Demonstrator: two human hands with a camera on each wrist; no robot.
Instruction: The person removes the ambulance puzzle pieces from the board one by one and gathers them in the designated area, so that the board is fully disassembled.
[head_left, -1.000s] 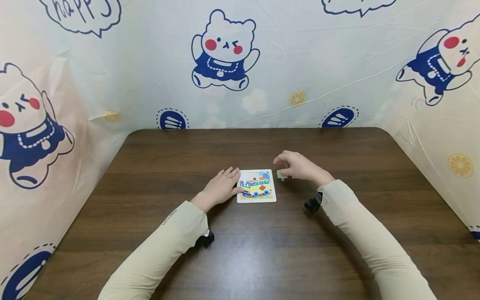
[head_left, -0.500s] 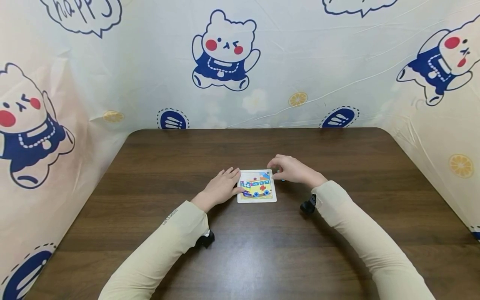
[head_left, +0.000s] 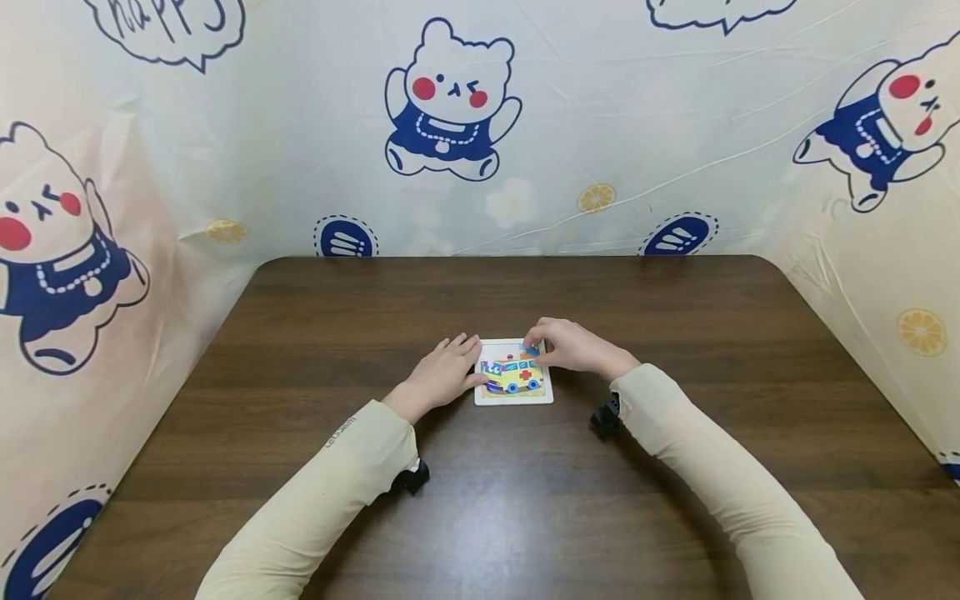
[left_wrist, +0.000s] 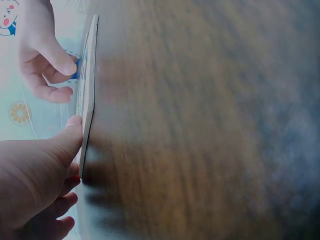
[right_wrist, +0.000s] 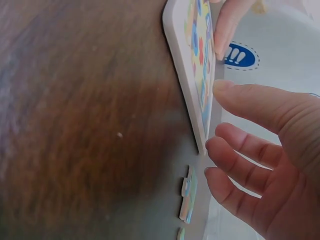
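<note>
A small white-framed jigsaw puzzle (head_left: 517, 402) with a yellow ambulance picture lies flat on the table. My left hand (head_left: 441, 375) rests at its left side, fingers straight, the thumb (left_wrist: 75, 122) on the frame. Over the puzzle's upper right corner hovers my right hand (head_left: 576, 346), its fingers loosely bent beside a blue part of the picture. Between thumb and fingers of the right hand (right_wrist: 280, 145) a gap shows in the right wrist view, with nothing in it. Beyond the frame's edge there, a loose puzzle piece (right_wrist: 188, 197) lies on the table; the right hand hides it in the head view.
Part of another loose piece (right_wrist: 181, 233) shows at the bottom of the right wrist view. The brown wooden table (head_left: 480, 517) meets a printed cloth backdrop (head_left: 555, 125) at the back and sides. Small black cameras (head_left: 606, 417) hang under both wrists.
My right hand has moved left and slightly toward me, from over the loose pieces at the right to the puzzle's upper right corner. The left hand has stayed still.
</note>
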